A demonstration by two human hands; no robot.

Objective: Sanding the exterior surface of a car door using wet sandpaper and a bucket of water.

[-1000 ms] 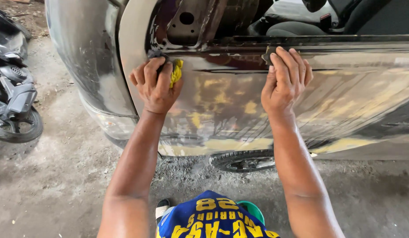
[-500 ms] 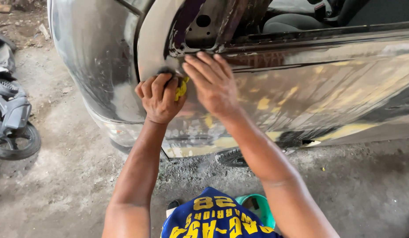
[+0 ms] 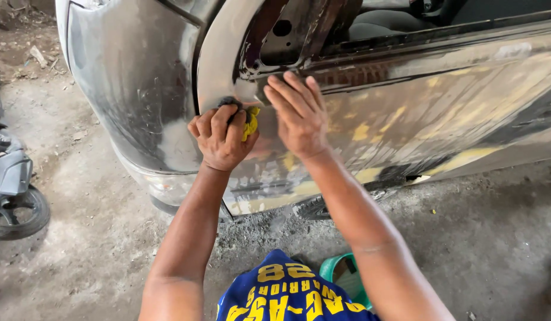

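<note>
My left hand [image 3: 221, 138] is closed around a yellow sanding sponge [image 3: 250, 120] with a dark pad, pressed against the front edge of a car door [image 3: 406, 113]. My right hand [image 3: 297, 116] lies flat with fingers spread on the door panel just right of the sponge, close to the left hand. The door is bare metal with patches of yellow filler and looks wet and glossy. Left of it is the grey sanded fender [image 3: 133, 77].
A motorcycle [image 3: 11, 190] stands at the left edge on the dirt floor. A green sandal [image 3: 341, 274] and my blue-and-yellow shorts [image 3: 287, 294] are at the bottom. A tyre [image 3: 314, 208] shows under the door. The car interior is visible above.
My right hand has slid left along the door from far right to beside my left hand. The view has shifted left and closer. The left hand stays on the sponge.
</note>
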